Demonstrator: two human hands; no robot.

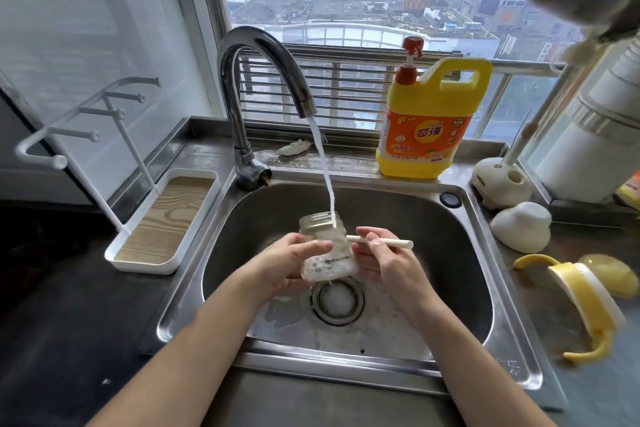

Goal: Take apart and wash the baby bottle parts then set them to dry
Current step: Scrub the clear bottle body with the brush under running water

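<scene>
Over the steel sink (450, 239) my left hand (287, 265) grips a clear, soapy baby bottle body (325, 246), tilted with its threaded mouth up and to the left. Water from the tap (263, 55) falls into that mouth. My right hand (381, 262) pinches a cream brush handle (398, 243) that lies across the bottle's right side; its brush end is hidden. On the counter to the right lie the yellow handled collar (588, 302), a yellowish dome cap (613, 274) and a white teat (521, 227).
A white drying rack (162, 222) with pegs and a wood-look tray stands left of the sink. A yellow dish-soap jug (429, 121) stands behind the basin. A cream brush holder (502, 180) sits at the back right. The drain (337, 300) lies below the bottle.
</scene>
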